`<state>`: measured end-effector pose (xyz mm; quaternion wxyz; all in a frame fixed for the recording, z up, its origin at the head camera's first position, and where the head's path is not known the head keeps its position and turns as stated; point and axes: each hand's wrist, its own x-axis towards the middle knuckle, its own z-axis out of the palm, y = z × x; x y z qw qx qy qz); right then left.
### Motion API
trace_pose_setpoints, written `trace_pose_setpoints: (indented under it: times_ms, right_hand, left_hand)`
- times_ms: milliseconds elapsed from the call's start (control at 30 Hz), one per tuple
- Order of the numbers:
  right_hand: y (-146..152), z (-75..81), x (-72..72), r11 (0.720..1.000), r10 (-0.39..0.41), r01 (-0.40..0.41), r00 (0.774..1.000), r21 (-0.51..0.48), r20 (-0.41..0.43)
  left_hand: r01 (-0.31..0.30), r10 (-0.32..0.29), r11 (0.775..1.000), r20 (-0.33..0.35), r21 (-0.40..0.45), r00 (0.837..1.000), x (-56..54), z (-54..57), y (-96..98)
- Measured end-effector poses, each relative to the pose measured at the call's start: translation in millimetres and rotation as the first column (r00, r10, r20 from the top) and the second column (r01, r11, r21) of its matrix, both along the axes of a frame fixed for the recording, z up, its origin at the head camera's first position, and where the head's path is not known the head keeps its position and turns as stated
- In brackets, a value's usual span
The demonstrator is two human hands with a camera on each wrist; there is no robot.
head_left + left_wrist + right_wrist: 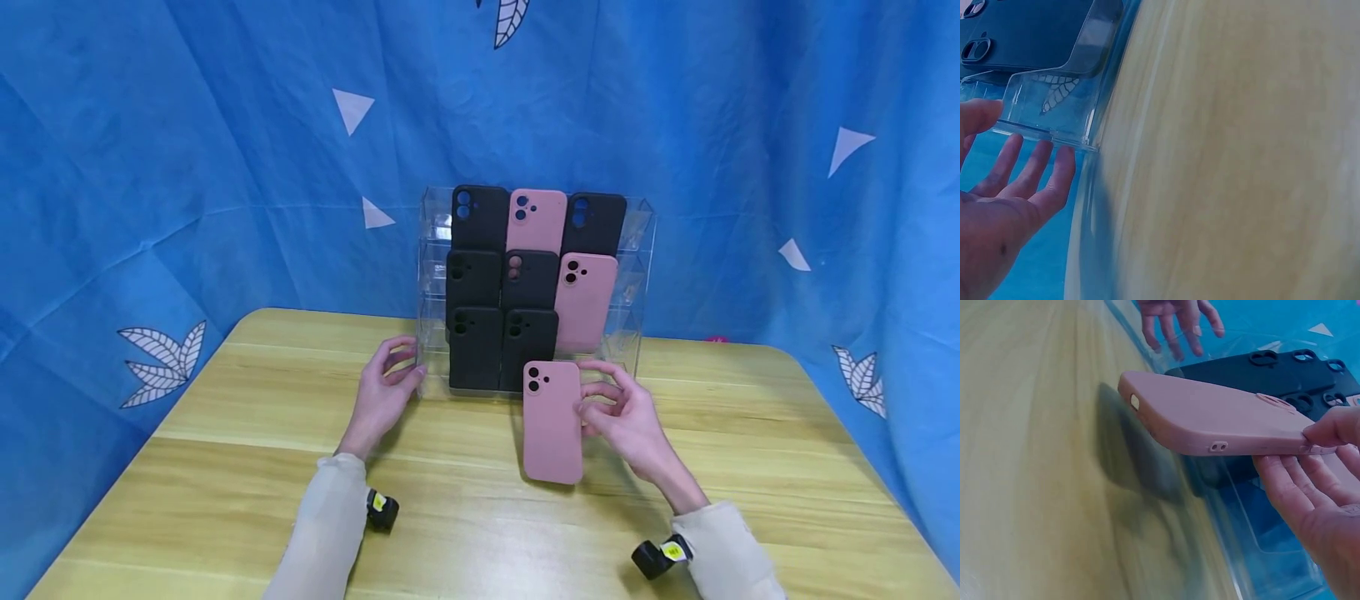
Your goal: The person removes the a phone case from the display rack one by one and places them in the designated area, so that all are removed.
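Observation:
My right hand point(626, 421) pinches a pink phone case point(552, 433) by its right edge. Its camera end is up, in front of the rack's lower right part; the right wrist view shows the case's rounded bottom point(1166, 419) and a shadow on the table. A clear stepped display rack point(637, 283) holds black and pink phone cases in three rows. The bottom row has two black cases point(476, 350) side by side at the left. At the rack's left side is my left hand point(382, 400), relaxed fingers point(1035, 165) touching the clear wall, thumb near the front lip.
Under the rack is a light wood table point(465, 533) with rounded back corners. A blue patterned curtain point(262, 167) hangs close behind it. Each wrist wears a small black camera point(382, 510). A pink case point(587, 300) stands in the middle row at the right.

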<state>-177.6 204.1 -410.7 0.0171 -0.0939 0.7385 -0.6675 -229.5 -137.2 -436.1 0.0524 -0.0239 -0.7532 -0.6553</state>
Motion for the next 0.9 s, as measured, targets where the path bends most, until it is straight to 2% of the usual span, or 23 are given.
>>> trace_pose_setpoints:
  times_ms: [233,333,667,900]
  right_hand:
    - [-8.8,-8.9,2.6,0.997,0.064,-0.062,0.996,-0.041,0.056]
    - [-13.0,-12.0,2.7,0.997,0.08,-0.078,0.995,-0.024,0.061]
    - [-23.6,-20.5,3.4,0.991,0.085,-0.089,0.995,0.105,0.046]
    - [-31.3,-23.9,3.9,0.974,0.07,-0.076,0.997,0.213,0.036]
  left_hand:
    - [0.006,-0.006,1.0,0.002,0.0,1.0,-0.5,0.9,-0.1]
    - [0.005,-0.005,1.0,0.003,0.002,1.0,-0.8,0.5,-0.5]
    - [-0.002,0.002,1.0,-0.005,0.01,1.0,-0.9,-1.9,-0.3]
    - [-0.002,0.002,1.0,-0.006,0.011,1.0,-2.1,-1.5,-0.6]
